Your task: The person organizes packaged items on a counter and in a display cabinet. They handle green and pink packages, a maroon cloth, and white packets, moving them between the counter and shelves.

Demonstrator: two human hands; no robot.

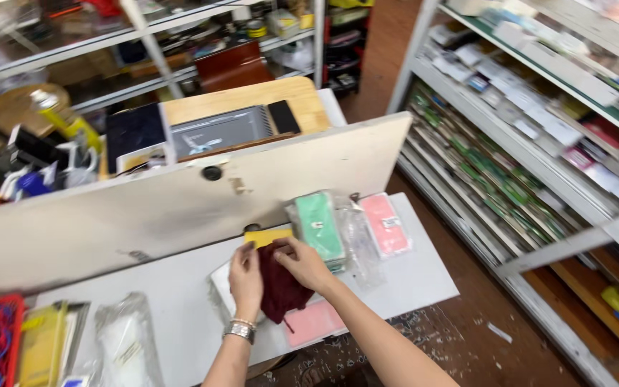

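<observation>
Head view, both hands [275, 271] gripping dark red cloth [281, 287], bagged green case [320, 226] beside

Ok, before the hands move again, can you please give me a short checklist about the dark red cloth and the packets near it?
1. Both hands on the dark red cloth: left hand and right hand touch it. Ok.
2. Cloth rests on the white table: ok.
3. Green packet and pink packet lie apart from the cloth: ok.
4. Yellow card partly covered by the cloth: not ok.
5. Pink sheet overhangs the table's near edge: cannot tell.
6. Firm grip of the fingers: cannot tell.
</observation>
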